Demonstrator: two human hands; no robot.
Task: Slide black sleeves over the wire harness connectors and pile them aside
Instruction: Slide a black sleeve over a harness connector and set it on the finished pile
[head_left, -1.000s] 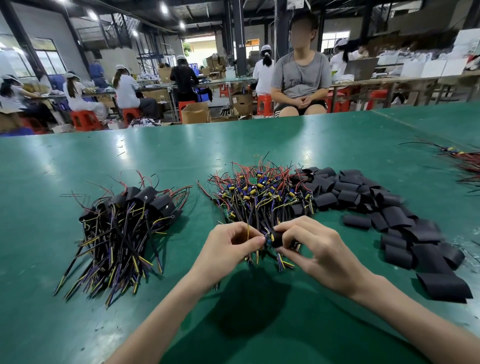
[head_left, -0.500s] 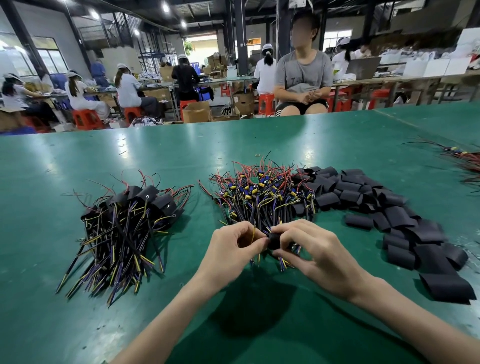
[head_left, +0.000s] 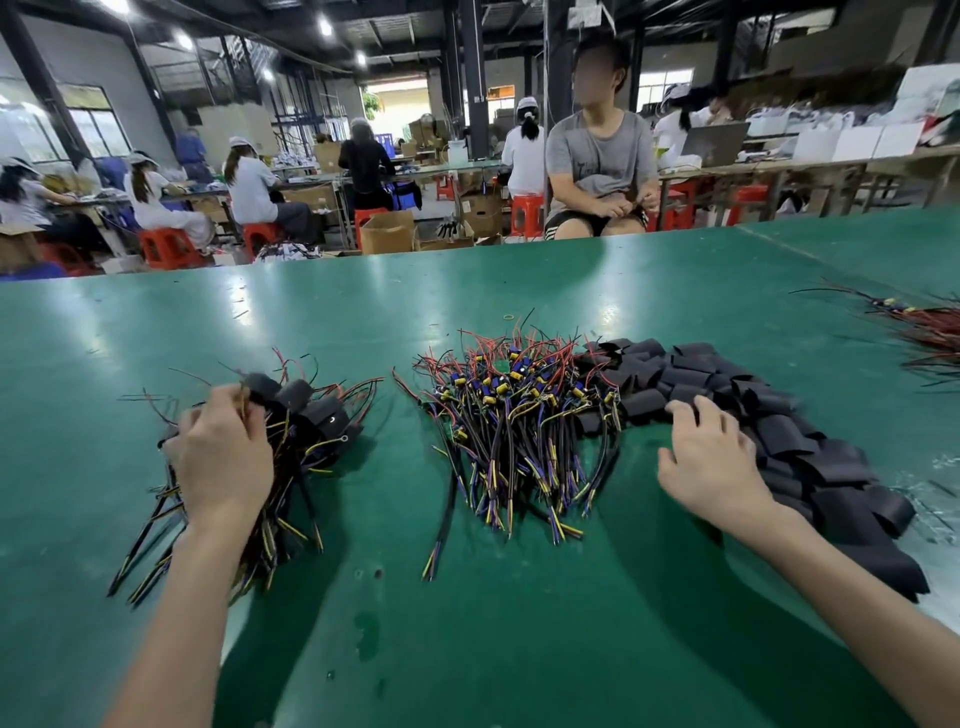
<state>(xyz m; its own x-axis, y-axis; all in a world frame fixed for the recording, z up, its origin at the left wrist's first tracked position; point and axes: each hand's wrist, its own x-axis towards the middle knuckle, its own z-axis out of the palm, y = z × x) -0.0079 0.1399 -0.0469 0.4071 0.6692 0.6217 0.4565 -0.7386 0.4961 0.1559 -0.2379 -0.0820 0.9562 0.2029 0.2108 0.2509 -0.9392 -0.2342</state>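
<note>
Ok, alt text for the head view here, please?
The left hand holds a black-sleeved wire harness at the finished pile on the green table; the right hand rests on loose black sleeves, with unsleeved multicoloured harnesses heaped between.

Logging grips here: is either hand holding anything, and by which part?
The left hand grips a sleeved harness by its wires, just below the sleeved end; the right hand holds nothing.

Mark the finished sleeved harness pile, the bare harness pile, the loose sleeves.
Pile of black-sleeved wire harnesses (head_left: 316, 414): head view, black sleeve at its top.
Pile of unsleeved multicoloured wire harnesses (head_left: 515, 417): head view, wires mid-bundle.
Heap of loose flat black sleeves (head_left: 784, 434): head view, sleeve mid-heap.
</note>
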